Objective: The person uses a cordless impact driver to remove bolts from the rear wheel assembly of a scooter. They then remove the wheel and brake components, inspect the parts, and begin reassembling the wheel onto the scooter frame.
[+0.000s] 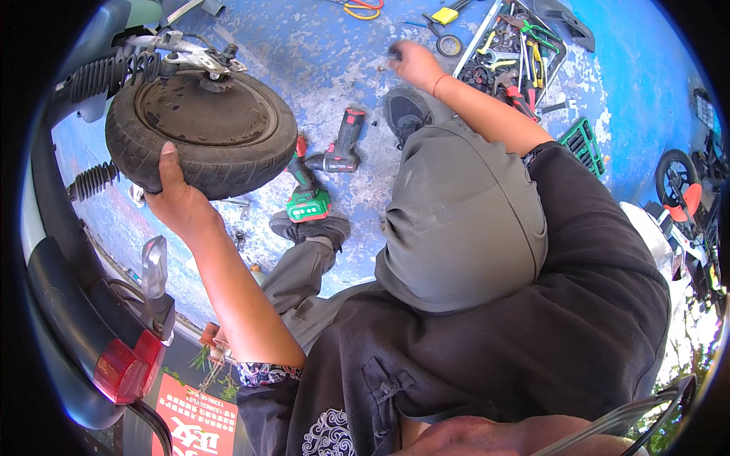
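My left hand grips the near edge of a black-tyred scooter wheel, thumb on the sidewall and fingers hidden underneath. The wheel lies tilted with its dusty hub face up, and a metal bracket with a nut sits at its axle. Beyond my right shoe, my right hand hangs low over the blue floor. Its fingers are curled together around something small and dark that I cannot make out. A tiny brass-coloured piece lies just below those fingers.
Two cordless power tools, one green and red, one dark, lie between my feet. A tray of hand tools, black tape roll, scissors and green bit case are farther off. The scooter's red tail light is at left.
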Available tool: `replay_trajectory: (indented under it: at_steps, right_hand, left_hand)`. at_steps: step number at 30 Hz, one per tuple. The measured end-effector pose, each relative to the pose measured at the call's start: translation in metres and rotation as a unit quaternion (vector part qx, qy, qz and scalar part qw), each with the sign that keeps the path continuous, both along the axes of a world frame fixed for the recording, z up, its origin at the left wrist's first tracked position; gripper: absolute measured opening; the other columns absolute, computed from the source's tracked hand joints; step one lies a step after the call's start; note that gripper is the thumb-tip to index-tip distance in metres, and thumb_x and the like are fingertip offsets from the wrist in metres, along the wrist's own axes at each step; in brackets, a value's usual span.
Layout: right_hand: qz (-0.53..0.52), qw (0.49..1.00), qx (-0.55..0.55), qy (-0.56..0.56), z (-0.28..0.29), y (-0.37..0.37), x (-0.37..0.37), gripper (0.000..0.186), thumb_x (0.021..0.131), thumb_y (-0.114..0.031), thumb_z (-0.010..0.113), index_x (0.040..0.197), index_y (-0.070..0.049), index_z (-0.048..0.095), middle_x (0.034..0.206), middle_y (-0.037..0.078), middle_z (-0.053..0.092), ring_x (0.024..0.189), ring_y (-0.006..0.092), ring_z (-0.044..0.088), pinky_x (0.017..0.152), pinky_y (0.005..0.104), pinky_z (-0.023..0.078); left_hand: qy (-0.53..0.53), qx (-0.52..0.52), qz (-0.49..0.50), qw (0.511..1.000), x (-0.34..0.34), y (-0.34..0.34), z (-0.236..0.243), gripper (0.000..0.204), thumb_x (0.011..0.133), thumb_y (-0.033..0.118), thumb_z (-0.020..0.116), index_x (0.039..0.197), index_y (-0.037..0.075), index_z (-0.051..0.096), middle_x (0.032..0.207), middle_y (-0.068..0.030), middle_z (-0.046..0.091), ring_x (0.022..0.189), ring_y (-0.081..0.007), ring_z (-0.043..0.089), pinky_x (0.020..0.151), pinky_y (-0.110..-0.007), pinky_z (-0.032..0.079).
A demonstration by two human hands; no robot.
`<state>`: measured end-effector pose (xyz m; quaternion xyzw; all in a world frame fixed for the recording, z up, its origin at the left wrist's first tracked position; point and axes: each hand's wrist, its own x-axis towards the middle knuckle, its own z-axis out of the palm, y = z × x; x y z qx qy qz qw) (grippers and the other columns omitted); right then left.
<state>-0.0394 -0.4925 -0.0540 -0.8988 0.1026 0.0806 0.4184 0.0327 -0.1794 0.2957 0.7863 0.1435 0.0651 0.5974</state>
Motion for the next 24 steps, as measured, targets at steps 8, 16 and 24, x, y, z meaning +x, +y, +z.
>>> replay_trajectory:
  at_steps: [8,16,24]
  right_hand:
    - [0.368,0.919,-0.14,0.017,0.019,0.087,-0.014,0.017,0.075,-0.019,0.071,0.089,-0.009,0.071,0.095,0.009,0.069,0.104,0.0313,0.059,0.09,0.0506,0.046]
    - [0.268,0.96,-0.075,-0.022,-0.004,0.086,0.019,0.027,0.082,-0.006,0.059,0.109,-0.005,0.061,0.096,0.019,0.068,0.095,0.041,0.065,0.078,0.0497,0.053]
    - [0.225,0.973,-0.054,0.015,0.0,0.054,0.032,0.028,0.084,-0.008,0.057,0.112,-0.005,0.063,0.102,0.022,0.068,0.098,0.0399,0.065,0.079,0.0493,0.054]
  left_hand:
    - [-0.008,0.021,-0.012,1.0,0.0,0.002,-0.001,0.053,0.091,0.015,0.068,0.135,-0.006,0.051,0.133,-0.0167,0.058,0.113,-0.0266,0.062,0.095,-0.038,0.053]
    - [-0.009,0.035,-0.01,0.999,-0.002,0.003,0.0,0.051,0.091,0.015,0.067,0.135,-0.006,0.051,0.133,-0.0158,0.059,0.113,-0.0256,0.062,0.097,-0.037,0.052]
    - [-0.007,0.058,-0.021,0.998,0.001,0.002,-0.002,0.052,0.09,0.021,0.069,0.132,-0.007,0.056,0.132,-0.016,0.06,0.112,-0.0242,0.062,0.098,-0.036,0.05]
